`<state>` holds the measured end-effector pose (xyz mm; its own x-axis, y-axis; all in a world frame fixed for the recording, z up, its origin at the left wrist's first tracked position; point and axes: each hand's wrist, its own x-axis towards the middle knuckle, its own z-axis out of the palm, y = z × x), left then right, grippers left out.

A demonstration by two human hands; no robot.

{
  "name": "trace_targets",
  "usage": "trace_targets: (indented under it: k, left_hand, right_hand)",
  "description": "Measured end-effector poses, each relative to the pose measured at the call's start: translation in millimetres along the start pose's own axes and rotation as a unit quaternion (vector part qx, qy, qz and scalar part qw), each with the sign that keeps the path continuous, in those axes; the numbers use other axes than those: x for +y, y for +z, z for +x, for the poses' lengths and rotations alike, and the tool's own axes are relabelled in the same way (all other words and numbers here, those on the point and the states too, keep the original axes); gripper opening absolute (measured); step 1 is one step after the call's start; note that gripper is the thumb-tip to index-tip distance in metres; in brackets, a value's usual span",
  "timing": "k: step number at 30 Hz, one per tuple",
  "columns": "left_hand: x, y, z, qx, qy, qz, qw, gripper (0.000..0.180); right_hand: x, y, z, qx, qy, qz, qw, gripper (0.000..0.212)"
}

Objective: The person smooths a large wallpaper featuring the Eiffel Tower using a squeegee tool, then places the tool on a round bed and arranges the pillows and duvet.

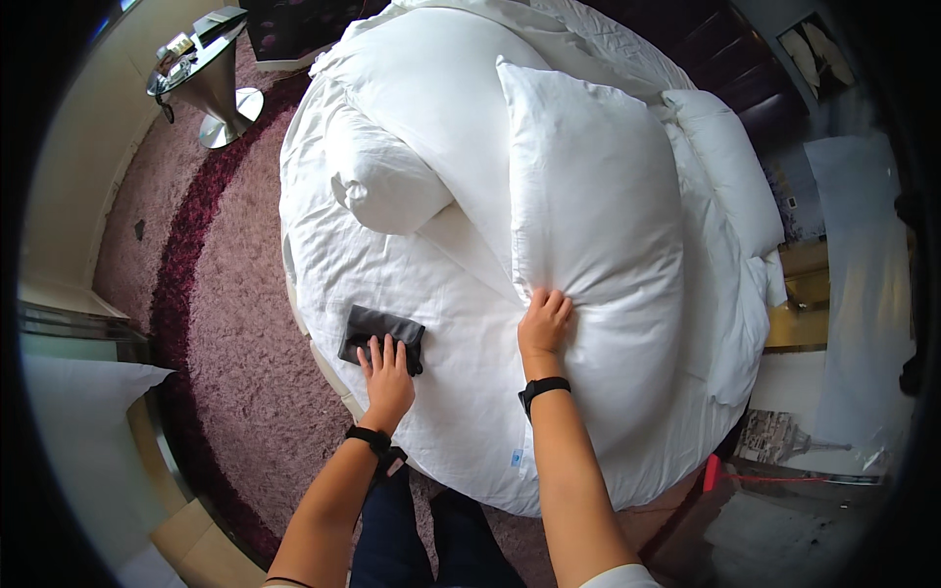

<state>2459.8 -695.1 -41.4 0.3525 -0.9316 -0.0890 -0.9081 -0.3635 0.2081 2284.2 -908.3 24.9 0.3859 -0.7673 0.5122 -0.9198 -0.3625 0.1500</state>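
Note:
A round bed with a white sheet [461, 392] lies in front of me. My left hand [387, 380] rests with its fingers stretched out on a folded dark grey cloth [374, 322], near the bed's left front edge. The fingers of my right hand [544, 325] are curled into the near left corner of a large white pillow [598, 186]. Creases run out from that grip across the pillow. A small white label [517, 458] hangs from a strip below my right wrist.
Another white pillow [387, 176] lies at the left of the bed, and one more [730, 167] on the right. Behind them is a bunched white duvet [441, 59]. A metal side table [221, 88] holding small items stands far left on the purple carpet [235, 294].

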Motion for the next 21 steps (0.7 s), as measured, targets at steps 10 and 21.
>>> trace_targets:
  k: [10,21]
  left_hand:
    - [110.6,-72.7,25.7,-0.018,-0.027,-0.727,0.686,0.084]
    - [185.4,-186.6,-29.2,0.051,-0.018,-0.694,0.718,0.035]
  right_hand:
    - [42.8,-133.0,-60.3,0.003,0.013,0.205,0.979,0.016]
    - [98.8,-242.9,-211.5,-0.025,0.084,0.338,0.937,0.014]
